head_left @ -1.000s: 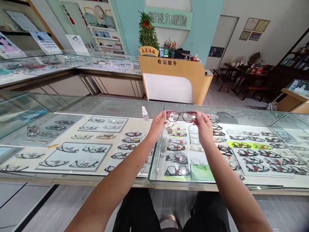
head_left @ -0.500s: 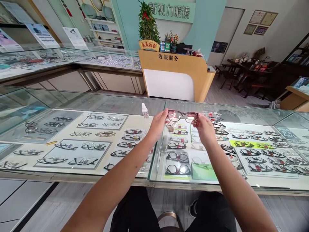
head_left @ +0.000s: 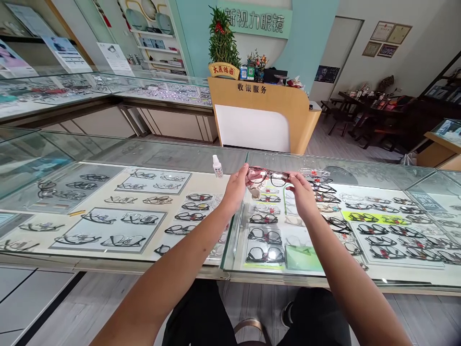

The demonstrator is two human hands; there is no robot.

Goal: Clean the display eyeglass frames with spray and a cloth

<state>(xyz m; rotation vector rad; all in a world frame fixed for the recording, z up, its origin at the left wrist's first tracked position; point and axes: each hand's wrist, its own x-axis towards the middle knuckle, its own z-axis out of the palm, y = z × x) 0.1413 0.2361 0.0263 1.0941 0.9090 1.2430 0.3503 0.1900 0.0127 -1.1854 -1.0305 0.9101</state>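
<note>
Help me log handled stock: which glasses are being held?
The dark-framed pair between the left hand and right hand; the others lie in glass cases.

Both bare arms [head_left: 180,254] stretch forward, left hand [head_left: 236,188] and right hand [head_left: 302,193] pinching at nearly equal height.

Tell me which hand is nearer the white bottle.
Left. The left hand is just right of the white bottle, not touching it; the right hand is farther right, across the glasses.
</note>
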